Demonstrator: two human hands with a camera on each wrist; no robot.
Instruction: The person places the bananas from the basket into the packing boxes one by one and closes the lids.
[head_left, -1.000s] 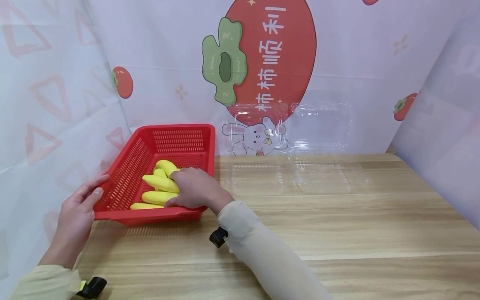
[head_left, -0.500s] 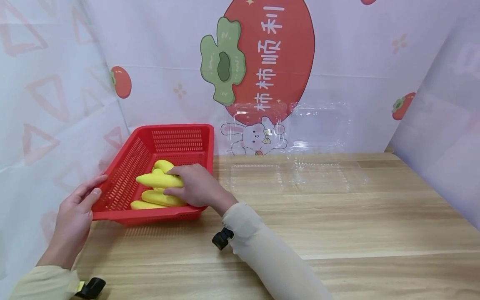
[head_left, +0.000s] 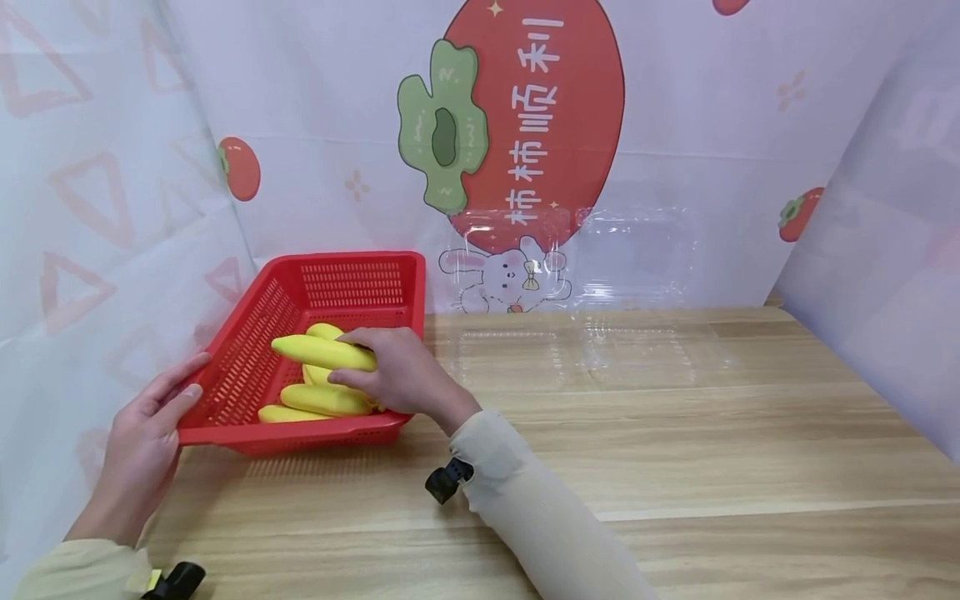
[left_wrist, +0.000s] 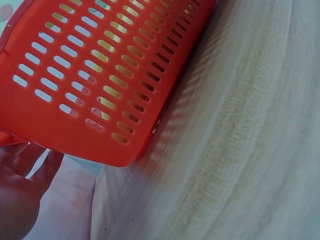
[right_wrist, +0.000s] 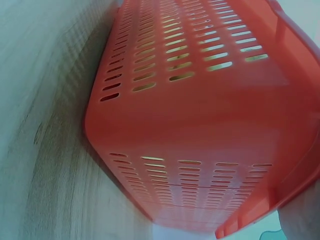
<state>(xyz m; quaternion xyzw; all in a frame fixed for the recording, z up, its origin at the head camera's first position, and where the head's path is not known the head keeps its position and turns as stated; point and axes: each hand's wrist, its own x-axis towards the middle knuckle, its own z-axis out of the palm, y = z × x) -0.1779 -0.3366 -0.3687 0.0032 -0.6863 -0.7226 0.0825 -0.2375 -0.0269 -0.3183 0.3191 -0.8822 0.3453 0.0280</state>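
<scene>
Right hand [head_left: 408,368] pinches a banana [head_left: 318,352] above other bananas [head_left: 326,399] in the basket [head_left: 300,432], near the bench's [head_left: 675,450] left edge; left hand [head_left: 145,432] grips the basket. Probably light and smooth, the pinched banana suits a mid-length hold.

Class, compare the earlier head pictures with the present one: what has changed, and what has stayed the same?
The right hand, earlier down in the pile, now grips a banana and has lifted it above the other bananas. The left hand still holds the basket; basket and clear boxes stay in place.
</scene>
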